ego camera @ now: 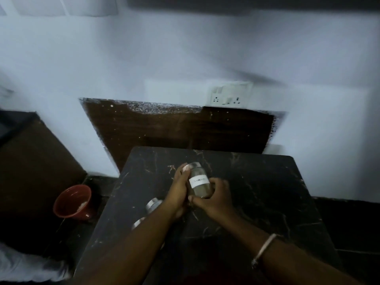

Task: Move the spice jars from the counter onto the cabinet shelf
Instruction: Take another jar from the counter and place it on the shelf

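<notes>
A glass spice jar (199,183) with a silver lid and a white label sits in both hands above the black marbled counter (267,192). My left hand (180,186) wraps its left side, fingertips up at the lid. My right hand (213,197) grips its lower right side. Two more silver-lidded jars stand at the counter's left, one (153,204) just left of my left wrist and another (138,223) nearer, both partly hidden by my left forearm. No cabinet shelf is in view.
A red bucket (72,202) stands on the dark floor left of the counter. A brown panel (174,130) leans on the white wall behind, with a socket plate (230,95) above it. A brown cabinet side (30,161) is at far left.
</notes>
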The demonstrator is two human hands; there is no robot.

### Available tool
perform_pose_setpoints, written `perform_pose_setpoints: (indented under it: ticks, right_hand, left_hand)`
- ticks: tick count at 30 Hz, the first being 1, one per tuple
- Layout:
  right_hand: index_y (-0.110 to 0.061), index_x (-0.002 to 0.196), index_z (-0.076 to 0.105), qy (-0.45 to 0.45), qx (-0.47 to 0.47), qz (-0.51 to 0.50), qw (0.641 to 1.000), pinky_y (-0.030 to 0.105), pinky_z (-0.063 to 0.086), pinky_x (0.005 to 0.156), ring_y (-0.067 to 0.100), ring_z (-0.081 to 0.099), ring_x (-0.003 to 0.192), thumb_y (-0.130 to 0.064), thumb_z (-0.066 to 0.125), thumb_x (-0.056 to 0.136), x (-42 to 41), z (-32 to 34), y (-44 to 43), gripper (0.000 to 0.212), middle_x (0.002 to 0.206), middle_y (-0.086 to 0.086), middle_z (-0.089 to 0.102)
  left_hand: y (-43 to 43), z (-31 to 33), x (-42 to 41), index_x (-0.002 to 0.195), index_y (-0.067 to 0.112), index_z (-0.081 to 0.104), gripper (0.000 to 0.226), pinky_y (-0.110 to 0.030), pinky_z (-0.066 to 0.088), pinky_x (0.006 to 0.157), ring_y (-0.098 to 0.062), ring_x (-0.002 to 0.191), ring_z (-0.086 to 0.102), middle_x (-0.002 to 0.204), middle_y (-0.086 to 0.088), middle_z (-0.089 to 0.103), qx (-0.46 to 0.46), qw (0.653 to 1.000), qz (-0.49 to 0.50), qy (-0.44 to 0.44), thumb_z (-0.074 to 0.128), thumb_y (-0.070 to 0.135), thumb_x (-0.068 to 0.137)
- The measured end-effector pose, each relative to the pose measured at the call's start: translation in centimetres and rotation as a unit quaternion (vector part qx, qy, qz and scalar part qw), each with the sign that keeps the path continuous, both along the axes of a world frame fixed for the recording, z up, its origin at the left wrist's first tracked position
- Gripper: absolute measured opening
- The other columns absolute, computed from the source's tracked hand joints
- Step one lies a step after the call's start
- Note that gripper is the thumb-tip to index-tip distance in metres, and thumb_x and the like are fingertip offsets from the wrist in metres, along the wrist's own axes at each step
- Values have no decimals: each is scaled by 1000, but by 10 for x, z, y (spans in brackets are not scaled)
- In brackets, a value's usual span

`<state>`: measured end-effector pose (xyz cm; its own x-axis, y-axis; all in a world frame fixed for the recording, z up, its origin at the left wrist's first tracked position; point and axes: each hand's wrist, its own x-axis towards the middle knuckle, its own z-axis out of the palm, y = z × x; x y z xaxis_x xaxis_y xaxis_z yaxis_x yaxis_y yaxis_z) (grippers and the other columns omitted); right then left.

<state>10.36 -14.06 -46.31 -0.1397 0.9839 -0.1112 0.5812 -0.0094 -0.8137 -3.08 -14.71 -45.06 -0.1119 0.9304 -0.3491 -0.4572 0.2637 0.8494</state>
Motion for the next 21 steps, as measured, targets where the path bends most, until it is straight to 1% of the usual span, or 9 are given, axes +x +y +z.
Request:
perform_pose_setpoints:
  ticks: [3,5,6,9,10,13,15,18,21]
  right_hand:
    - [-40,122,31,78,122,5,989,15,51,74,0,53,104,-64,80,48,20,43,-8,91,120,-13,42]
    - [-41,131,26,145,157,36,976,11,55,76,-7,56,112,-61,86,49,36,71,-10,104,128,-19,43]
    - [-40,139,23,169,175,60,968,13,56,83,-7,54,120,-58,90,50,43,83,-10,113,136,-16,43]
    - [-42,159,3,201,211,112,950,39,52,108,12,44,144,-56,94,54,61,112,-13,140,159,-1,32]
    - [-43,160,-1,204,230,118,944,40,50,111,13,41,147,-57,93,55,65,120,-14,142,161,-2,28]
    - [-37,162,1,204,270,116,934,23,49,107,6,42,144,-57,90,57,73,136,-19,140,154,-3,29]
    - [-33,163,2,206,276,117,932,16,49,104,6,44,142,-54,90,58,76,142,-22,138,152,-1,31]
    - [-28,164,5,207,284,117,929,12,48,102,6,46,140,-52,90,58,80,146,-24,138,151,1,32]
    - [-30,163,7,208,288,111,928,11,48,101,4,46,138,-51,90,57,81,150,-26,137,150,4,35]
  left_hand:
    - [8,45,22,129,29,59,35,-44,61,84,-30,105,70,130,-17,66,120,993,13,-1,57,47,99]
    - [10,76,34,126,27,58,35,-37,61,79,-23,100,71,117,-6,71,178,984,-2,15,60,46,97]
    - [9,91,39,126,25,57,35,-34,61,75,-19,96,72,111,-1,72,208,978,-10,23,60,44,96]
    - [2,127,50,125,19,53,29,-27,58,74,-13,92,70,105,3,69,285,956,-26,57,52,34,100]
    - [0,136,55,125,18,52,27,-27,57,75,-13,92,69,106,1,67,304,950,-30,66,49,30,101]
    - [-6,156,67,123,11,49,27,-29,55,79,-15,93,65,107,-4,61,336,938,-38,72,45,25,100]
    - [-9,163,72,124,8,47,28,-27,55,78,-13,92,65,105,-4,62,346,935,-42,63,43,22,100]
    - [-11,166,76,123,7,48,27,-24,56,77,-10,90,67,102,1,65,350,934,-44,53,43,21,100]
    - [-10,168,79,116,15,54,20,-26,56,78,-11,92,67,102,2,65,350,935,-42,50,44,23,100]
